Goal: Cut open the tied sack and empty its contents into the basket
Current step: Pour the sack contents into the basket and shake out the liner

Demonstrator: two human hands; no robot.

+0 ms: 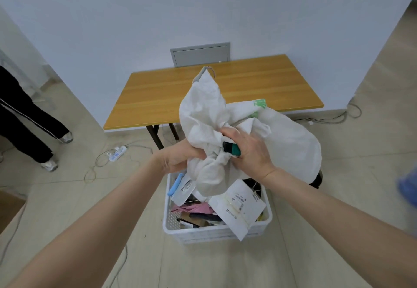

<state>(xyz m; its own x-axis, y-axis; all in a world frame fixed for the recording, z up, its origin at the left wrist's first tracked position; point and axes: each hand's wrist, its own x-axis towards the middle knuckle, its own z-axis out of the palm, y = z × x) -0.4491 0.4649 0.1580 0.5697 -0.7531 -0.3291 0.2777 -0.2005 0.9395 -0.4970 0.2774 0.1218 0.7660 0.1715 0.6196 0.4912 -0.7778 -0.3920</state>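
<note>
Your left hand (pixel 173 159) grips a fistful of the white woven sack (pixel 291 143) from its left side. Your right hand (pixel 250 152) curls round the bunched middle, pinning a teal-and-black cutter (pixel 231 149) against the cloth. The sack hangs directly over the white basket (pixel 171 226) on the floor. Its long axis runs up and away from you, and its loose end droops between your hands toward the parcels (pixel 239 206). Raising the far corner would likely tip out whatever is left.

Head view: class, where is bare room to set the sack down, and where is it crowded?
Free: the wooden table, bare either side of the sack; the floor left of the basket. Crowded: the basket, heaped with packets.
</note>
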